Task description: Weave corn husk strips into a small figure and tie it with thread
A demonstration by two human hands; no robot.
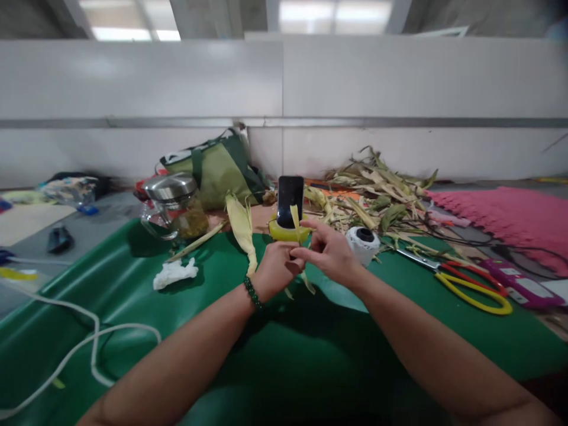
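My left hand [279, 267], with a dark green bead bracelet at its wrist, is closed around a pale corn husk strip [294, 216]. The strip stands up above the fist, and loose husk ends [307, 284] hang below it. Against the same strip, my right hand [332, 251] has its index finger stretched to the upper part and its thumb at the left fist; the exact contact is partly hidden. Just left of my hands lies a wider pale husk piece [241, 228] with a twisted lower end. Behind them, a black phone [290, 195] leans upright in a yellow-green holder [277, 231].
Right of my hands are a white-wrapped roll [362, 244], scissors [470, 287] and a purple device [519, 284]. A dried husk heap [381, 180] lies behind. To the left are a glass jug [177, 207], crumpled white tissue [175, 274], a green bag [222, 171] and a white cable [95, 334].
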